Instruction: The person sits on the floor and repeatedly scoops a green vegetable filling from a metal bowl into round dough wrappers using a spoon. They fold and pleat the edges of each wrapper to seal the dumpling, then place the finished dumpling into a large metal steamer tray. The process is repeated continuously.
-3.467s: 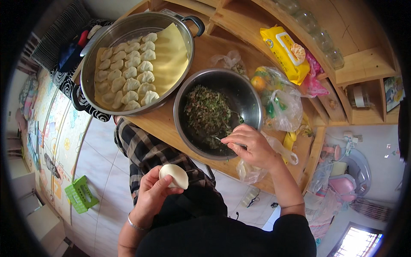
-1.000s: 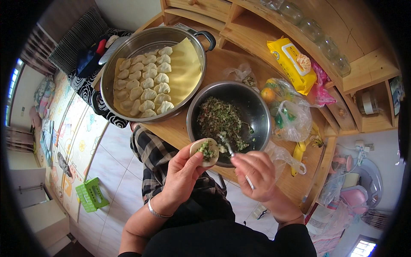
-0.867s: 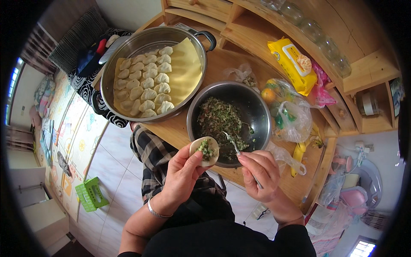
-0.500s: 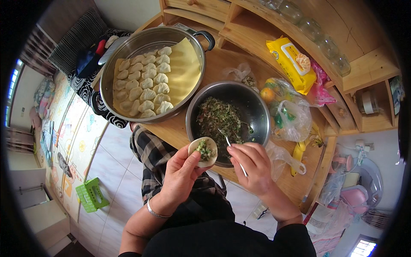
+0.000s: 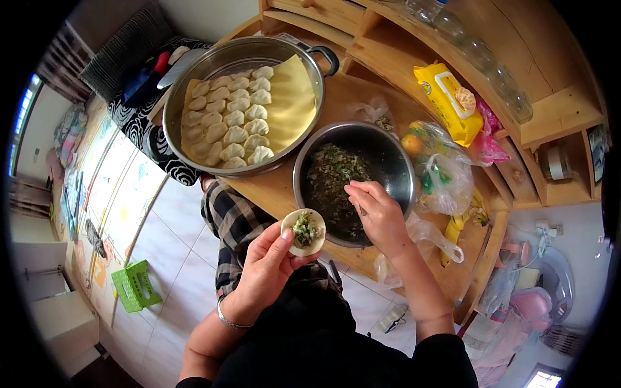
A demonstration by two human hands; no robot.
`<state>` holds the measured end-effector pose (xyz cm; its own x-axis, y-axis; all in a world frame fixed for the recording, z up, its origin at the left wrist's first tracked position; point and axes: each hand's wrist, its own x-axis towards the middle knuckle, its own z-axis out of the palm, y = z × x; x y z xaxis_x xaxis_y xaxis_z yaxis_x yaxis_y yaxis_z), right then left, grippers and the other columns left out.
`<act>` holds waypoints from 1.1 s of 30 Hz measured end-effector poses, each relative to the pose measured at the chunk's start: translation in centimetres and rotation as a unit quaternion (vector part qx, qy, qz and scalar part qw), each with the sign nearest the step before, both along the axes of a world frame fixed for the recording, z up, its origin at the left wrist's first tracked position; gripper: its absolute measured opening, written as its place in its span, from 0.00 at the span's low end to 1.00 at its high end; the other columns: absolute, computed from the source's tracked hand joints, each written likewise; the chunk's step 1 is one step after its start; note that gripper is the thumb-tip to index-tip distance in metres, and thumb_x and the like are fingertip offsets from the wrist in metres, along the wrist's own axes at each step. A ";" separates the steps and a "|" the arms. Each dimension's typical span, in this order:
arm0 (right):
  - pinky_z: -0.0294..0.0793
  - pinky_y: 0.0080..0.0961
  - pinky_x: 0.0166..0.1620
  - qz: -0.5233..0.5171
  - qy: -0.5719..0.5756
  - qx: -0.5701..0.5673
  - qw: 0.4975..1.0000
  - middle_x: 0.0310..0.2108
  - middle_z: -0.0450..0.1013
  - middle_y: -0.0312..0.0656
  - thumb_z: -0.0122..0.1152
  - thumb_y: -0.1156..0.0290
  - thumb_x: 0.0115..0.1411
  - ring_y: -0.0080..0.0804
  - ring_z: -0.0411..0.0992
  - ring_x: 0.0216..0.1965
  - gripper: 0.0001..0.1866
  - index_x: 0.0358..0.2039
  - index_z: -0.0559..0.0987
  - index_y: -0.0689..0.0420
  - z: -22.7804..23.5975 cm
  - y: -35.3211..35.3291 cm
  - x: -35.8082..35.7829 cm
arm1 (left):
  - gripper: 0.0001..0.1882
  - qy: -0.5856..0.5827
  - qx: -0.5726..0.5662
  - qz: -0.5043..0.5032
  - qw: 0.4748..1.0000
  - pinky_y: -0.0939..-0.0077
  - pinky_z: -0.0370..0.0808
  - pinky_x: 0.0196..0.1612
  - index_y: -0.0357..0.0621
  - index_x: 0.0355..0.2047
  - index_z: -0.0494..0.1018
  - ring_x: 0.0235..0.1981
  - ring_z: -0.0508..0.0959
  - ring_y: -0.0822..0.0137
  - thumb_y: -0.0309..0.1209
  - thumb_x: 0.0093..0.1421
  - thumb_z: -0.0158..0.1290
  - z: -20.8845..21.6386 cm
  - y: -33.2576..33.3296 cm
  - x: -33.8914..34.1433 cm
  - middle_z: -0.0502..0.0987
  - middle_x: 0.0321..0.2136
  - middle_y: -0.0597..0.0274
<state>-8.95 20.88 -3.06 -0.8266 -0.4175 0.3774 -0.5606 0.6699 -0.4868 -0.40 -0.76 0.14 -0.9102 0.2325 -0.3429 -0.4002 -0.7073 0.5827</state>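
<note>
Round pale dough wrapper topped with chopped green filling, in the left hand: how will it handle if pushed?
The wrapper is probably soft and floppy: it looks like a thin dough disc. Held by the left hand near one edge, its free rim may fold. The filling sits uncovered, so tilting could spill some.

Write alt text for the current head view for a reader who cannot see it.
A person's left hand holds a round dough wrapper topped with greenish filling, while the right hand grips a mostly hidden utensil over a metal bowl of chopped mixture. At upper left, a large pan holds dumplings on a yellow sheet.
</note>
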 end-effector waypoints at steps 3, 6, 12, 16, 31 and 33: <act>0.76 0.30 0.45 0.020 0.005 0.033 0.999 0.42 0.72 0.41 0.63 0.79 0.52 0.38 0.74 0.43 0.14 0.42 0.79 0.58 -0.4 -0.3 0.1 | 0.19 0.019 -0.001 -0.001 1.000 0.65 0.76 0.52 0.35 0.58 0.63 0.50 0.75 0.64 0.31 0.69 0.43 -0.1 -0.4 0.5 0.73 0.51 0.55; 0.74 0.33 0.48 0.039 0.008 0.081 0.996 0.43 0.72 0.42 0.61 0.81 0.50 0.41 0.73 0.45 0.18 0.44 0.78 0.58 0.0 -0.5 0.7 | 0.19 0.022 0.000 0.012 1.000 0.64 0.77 0.52 0.35 0.58 0.63 0.50 0.75 0.64 0.30 0.69 0.43 0.5 -0.7 0.8 0.73 0.51 0.55; 0.69 0.35 0.53 0.073 0.012 -0.021 0.997 0.49 0.71 0.42 0.56 0.85 0.48 0.42 0.71 0.49 0.23 0.47 0.76 0.56 4.8 -1.9 3.5 | 0.20 0.037 -0.003 0.007 0.999 0.60 0.75 0.54 0.37 0.59 0.62 0.52 0.75 0.61 0.32 0.69 0.43 0.5 -1.2 1.6 0.72 0.52 0.54; 0.67 0.36 0.55 0.159 -0.009 -0.094 0.983 0.50 0.71 0.41 0.55 0.85 0.48 0.40 0.70 0.53 0.25 0.50 0.74 0.56 6.4 -3.9 4.7 | 0.20 0.033 0.008 0.003 0.999 0.68 0.75 0.53 0.37 0.59 0.63 0.50 0.75 0.67 0.30 0.69 0.44 0.3 -1.1 2.1 0.72 0.51 0.59; 0.65 0.38 0.54 0.201 -0.022 -0.095 0.975 0.46 0.72 0.42 0.54 0.85 0.49 0.40 0.70 0.50 0.22 0.47 0.76 0.56 5.7 -4.5 5.8 | 0.21 0.031 0.005 -0.006 0.999 0.69 0.74 0.54 0.35 0.60 0.61 0.52 0.73 0.66 0.32 0.70 0.40 0.5 -0.7 3.2 0.71 0.52 0.57; 0.67 0.37 0.53 0.169 -0.045 -0.118 0.977 0.45 0.72 0.42 0.54 0.84 0.51 0.41 0.71 0.48 0.20 0.45 0.77 0.56 5.9 -4.0 5.7 | 0.21 0.030 0.005 -0.006 1.000 0.67 0.73 0.54 0.34 0.61 0.60 0.52 0.73 0.65 0.31 0.70 0.40 0.6 -0.8 3.2 0.71 0.52 0.56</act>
<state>-3.24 16.89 2.80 -0.6910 -0.5819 0.4288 -0.6782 0.3167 -0.6631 2.85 -1.57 0.69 -0.9263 0.2460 -0.2853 -0.3726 -0.7090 0.5987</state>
